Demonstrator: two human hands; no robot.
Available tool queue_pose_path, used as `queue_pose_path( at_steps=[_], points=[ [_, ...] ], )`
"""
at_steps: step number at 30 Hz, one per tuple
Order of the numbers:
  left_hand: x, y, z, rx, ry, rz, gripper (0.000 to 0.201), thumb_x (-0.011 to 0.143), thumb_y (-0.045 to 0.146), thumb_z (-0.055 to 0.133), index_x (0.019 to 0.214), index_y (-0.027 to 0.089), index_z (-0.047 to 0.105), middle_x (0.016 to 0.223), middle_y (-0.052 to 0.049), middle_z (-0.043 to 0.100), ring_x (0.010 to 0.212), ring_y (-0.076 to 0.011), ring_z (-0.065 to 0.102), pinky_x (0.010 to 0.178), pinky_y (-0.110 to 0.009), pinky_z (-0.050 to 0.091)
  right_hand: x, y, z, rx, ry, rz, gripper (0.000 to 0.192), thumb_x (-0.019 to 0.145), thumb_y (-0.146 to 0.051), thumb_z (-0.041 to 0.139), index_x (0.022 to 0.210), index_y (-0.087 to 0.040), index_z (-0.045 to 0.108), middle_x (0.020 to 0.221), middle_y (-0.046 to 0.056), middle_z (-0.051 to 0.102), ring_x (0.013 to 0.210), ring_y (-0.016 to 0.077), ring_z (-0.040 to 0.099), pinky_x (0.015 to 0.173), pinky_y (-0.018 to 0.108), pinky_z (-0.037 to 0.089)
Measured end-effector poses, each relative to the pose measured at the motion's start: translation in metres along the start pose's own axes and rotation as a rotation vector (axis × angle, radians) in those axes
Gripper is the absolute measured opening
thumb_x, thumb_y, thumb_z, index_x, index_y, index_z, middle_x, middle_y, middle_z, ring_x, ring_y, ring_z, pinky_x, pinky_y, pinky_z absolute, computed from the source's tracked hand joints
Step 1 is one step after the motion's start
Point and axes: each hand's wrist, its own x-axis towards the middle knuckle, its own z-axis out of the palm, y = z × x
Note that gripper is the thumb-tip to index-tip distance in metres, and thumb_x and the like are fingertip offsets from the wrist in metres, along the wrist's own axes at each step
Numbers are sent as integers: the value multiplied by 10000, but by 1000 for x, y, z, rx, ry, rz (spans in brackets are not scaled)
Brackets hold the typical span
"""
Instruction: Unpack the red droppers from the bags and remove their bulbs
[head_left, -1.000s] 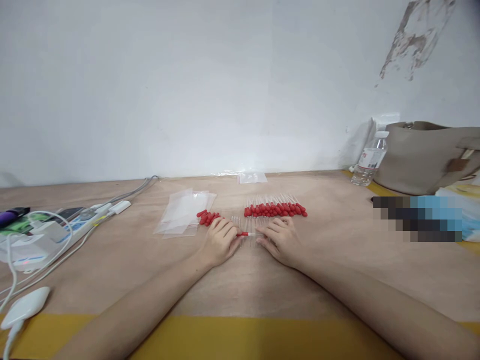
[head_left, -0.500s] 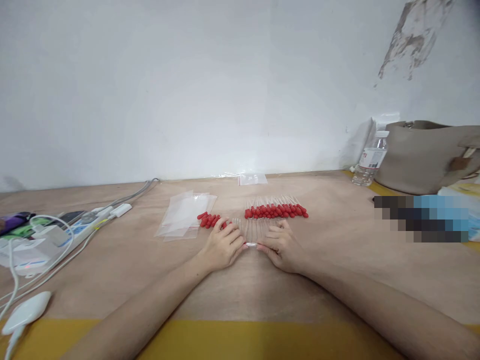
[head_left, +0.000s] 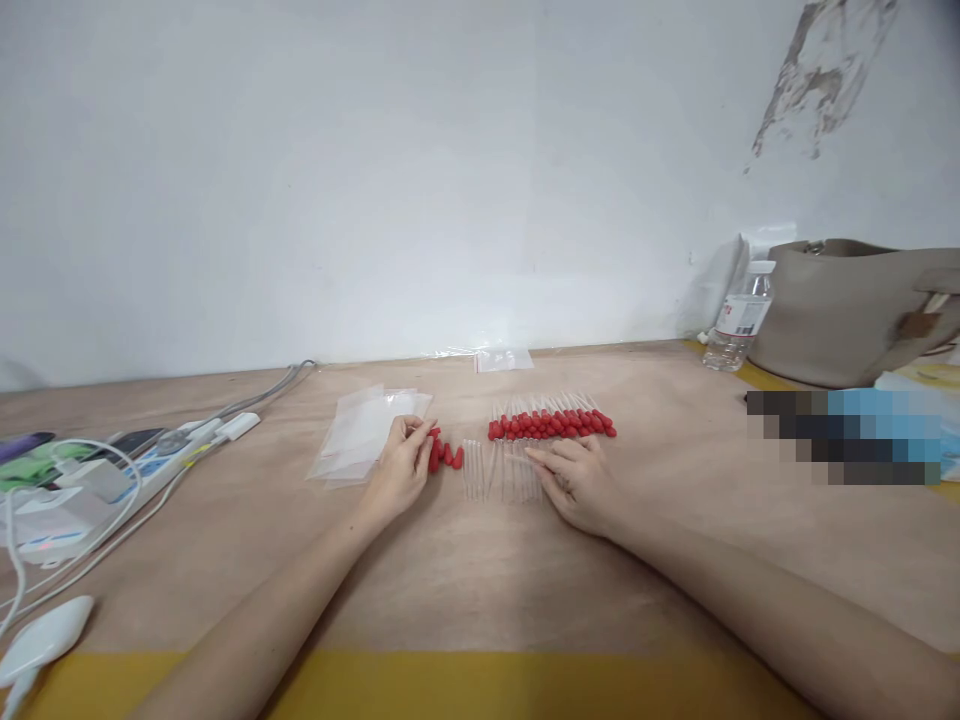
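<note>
Left hand (head_left: 401, 462) rests on the desk (head_left: 480, 570) near its middle, fingers curled over the small pile of loose red bulbs (head_left: 446, 456); the fingertips pinch at one bulb, but whether it is actually in the grip cannot be told from this view. Just left of that hand lies a stack of clear plastic bags (head_left: 360, 432), partly under its fingers. Right hand (head_left: 577, 478) lies flat, palm down, grip open, forefinger stretched onto the right end of a row of clear glass tubes (head_left: 501, 470); nothing is closed in it. The tubes lie side by side between the two hands, pointing towards the desk's far edge. Just beyond them sits a tidy row of assembled droppers (head_left: 551, 420), red bulbs lined up, glass tips towards the wall. One more small clear bag (head_left: 504, 358) lies at the far edge of the desk. Left edge: white power strip (head_left: 161, 455) with plugs and cables. Far right corner: water bottle (head_left: 741, 318) upright, beside a beige bag (head_left: 855, 310). A yellow strip runs along the near edge.
</note>
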Motion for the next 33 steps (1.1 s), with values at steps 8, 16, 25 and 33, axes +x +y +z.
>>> queue_pose_path(
  at_steps=[8, 16, 25, 33],
  points=[
    [1, -9, 13, 0, -6, -15, 109, 848, 216, 422, 926, 188, 493, 826, -20, 499, 708, -128, 525, 667, -272, 455, 27, -18, 21, -138, -41, -54, 233, 843, -203, 417, 940, -195, 629, 749, 40, 630, 739, 150, 502, 718, 328, 233],
    [-1, -10, 12, 207, -114, 176, 181, 862, 290, 432, 802, 187, 569, 792, -37, 560, 778, -169, 495, 733, -311, 400, 44, -46, 42, -201, -239, 41, 160, 793, -209, 451, 734, -171, 595, 771, 50, 623, 758, 162, 489, 706, 342, 198],
    [-4, -3, 2, 246, 26, 183, 153, 839, 266, 463, 848, 196, 599, 790, -36, 598, 776, -177, 484, 718, -316, 364, 34, -54, 30, -100, -343, 27, 322, 783, -469, 472, 819, -181, 611, 865, 59, 589, 845, 187, 463, 740, 341, 198],
    [13, 11, 2, 290, 8, 92, 152, 809, 284, 487, 797, 194, 609, 842, -43, 582, 835, -198, 467, 739, -337, 340, 21, -36, 13, -41, -271, -52, 306, 818, -431, 452, 997, -239, 610, 850, 49, 551, 817, 171, 446, 742, 335, 215]
  ],
)
